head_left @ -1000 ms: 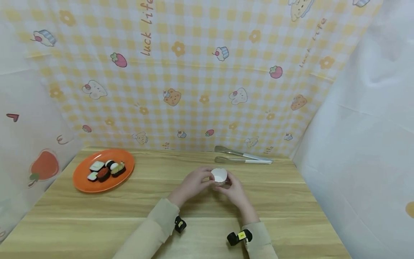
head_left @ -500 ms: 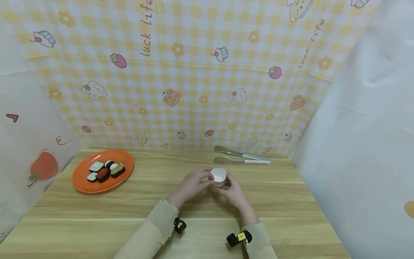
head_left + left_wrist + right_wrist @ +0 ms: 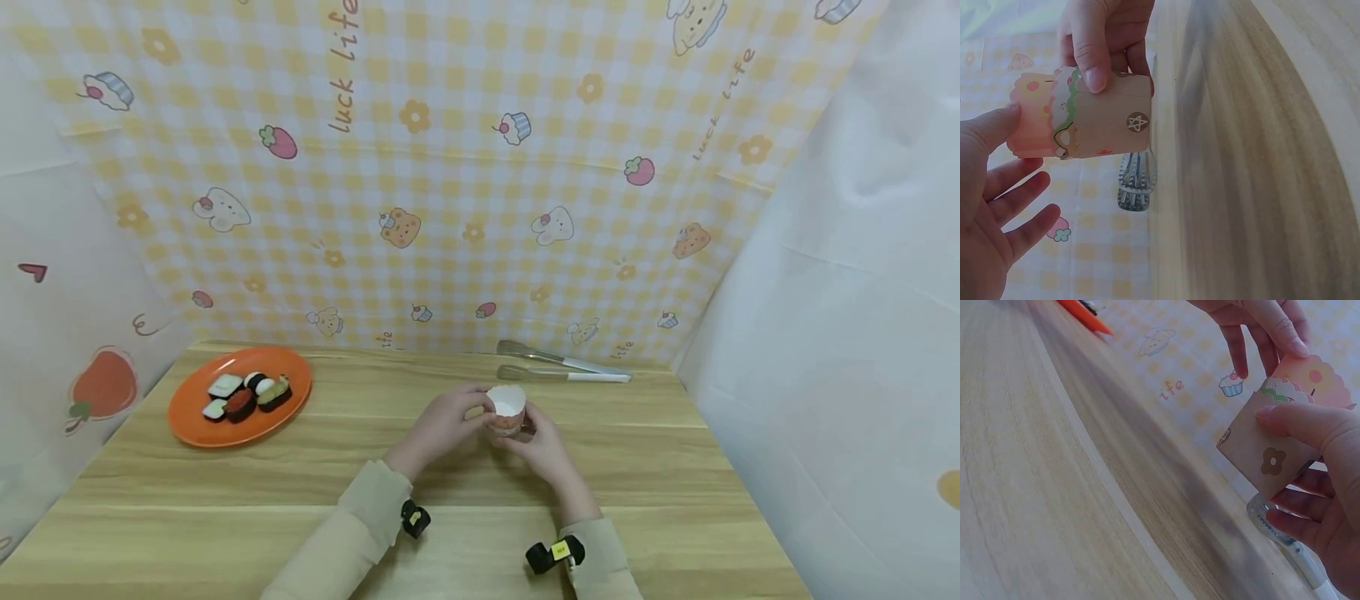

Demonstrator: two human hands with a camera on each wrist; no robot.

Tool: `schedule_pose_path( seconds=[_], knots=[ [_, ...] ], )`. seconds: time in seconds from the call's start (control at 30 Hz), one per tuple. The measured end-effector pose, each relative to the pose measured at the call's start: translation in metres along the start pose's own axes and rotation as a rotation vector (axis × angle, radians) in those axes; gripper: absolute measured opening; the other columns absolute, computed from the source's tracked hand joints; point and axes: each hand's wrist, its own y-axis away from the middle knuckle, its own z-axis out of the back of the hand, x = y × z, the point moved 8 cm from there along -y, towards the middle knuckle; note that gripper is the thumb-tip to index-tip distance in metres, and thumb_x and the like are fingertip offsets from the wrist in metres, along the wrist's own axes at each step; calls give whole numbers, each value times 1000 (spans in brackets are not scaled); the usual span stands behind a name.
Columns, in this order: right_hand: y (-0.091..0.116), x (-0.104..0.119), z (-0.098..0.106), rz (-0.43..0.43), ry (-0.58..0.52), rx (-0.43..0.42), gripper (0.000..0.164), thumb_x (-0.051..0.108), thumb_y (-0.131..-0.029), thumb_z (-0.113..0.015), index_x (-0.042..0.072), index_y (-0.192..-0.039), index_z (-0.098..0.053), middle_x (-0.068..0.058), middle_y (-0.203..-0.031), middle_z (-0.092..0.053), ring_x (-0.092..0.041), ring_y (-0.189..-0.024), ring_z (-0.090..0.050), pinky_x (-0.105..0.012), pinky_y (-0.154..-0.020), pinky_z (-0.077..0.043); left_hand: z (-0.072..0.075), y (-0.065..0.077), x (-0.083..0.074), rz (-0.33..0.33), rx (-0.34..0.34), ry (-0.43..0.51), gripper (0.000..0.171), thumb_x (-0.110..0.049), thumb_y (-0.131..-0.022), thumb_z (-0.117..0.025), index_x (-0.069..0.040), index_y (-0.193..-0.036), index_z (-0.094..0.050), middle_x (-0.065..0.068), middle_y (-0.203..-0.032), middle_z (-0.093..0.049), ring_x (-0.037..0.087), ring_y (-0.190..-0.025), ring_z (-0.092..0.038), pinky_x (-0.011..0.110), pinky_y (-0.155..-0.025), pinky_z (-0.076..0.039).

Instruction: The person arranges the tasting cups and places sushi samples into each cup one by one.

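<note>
Two nested paper baking cups are held between both hands over the table. The inner pink cup (image 3: 1029, 134), with a scalloped rim and a white inside, sticks partway out of the beige outer cup (image 3: 1113, 122). My left hand (image 3: 442, 423) pinches the pink cup near its rim, its other fingers spread loosely below in the left wrist view. Thumb and fingers of my right hand (image 3: 546, 450) grip the beige cup, the thumb (image 3: 1285, 419) lying across its side. The head view shows the white opening of the pink cup (image 3: 507, 401) tipped toward the camera.
Clear-ended tongs with white handles (image 3: 592, 377) lie at the back of the wooden table (image 3: 660, 483), behind the hands. On the left, an orange plate (image 3: 183, 417) carries several sushi pieces (image 3: 240, 404). A checked cloth (image 3: 450, 183) hangs behind the table.
The pink cup has risen a little out of the beige cup, and more of its side shows. Both hands stay nearly in place; the plate and tongs have not moved.
</note>
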Motion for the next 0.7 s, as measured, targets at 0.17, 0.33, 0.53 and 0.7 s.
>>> schedule_pose_path(
  seconds=[0.17,0.33,0.53,0.7],
  knots=[
    [0,-4,0,22,-37,-2,60,15,-77,-82,9,-130,-55,-5,-117,-62,-25,-108,-58,-45,-94,-49,6,0,-3,-20,-26,-8,8,-27,-89,-69,-20,-88,-67,10,-128,-59,28,-118,-54,42,-100,-46],
    [4,11,2,22,-20,-6,60,8,-77,-81,3,-130,-54,-7,-116,-62,-24,-105,-58,-42,-92,-50,13,-1,-3,-22,-47,-2,7,-25,-89,-70,-19,-88,-67,12,-128,-59,29,-119,-54,43,-99,-46],
    [3,-2,0,-8,-4,-9,62,8,-77,-81,2,-131,-52,-9,-115,-61,-27,-105,-58,-45,-93,-50,23,0,3,-16,-82,-12,7,-23,-88,-71,-17,-86,-67,15,-126,-59,32,-116,-55,45,-97,-48],
    [2,-9,0,16,15,-11,63,17,-76,-83,3,-130,-53,-9,-113,-62,-27,-103,-59,-44,-91,-51,33,6,15,12,-104,-37,6,-22,-87,-72,-17,-86,-68,14,-125,-60,32,-115,-56,46,-94,-50]
  ],
)
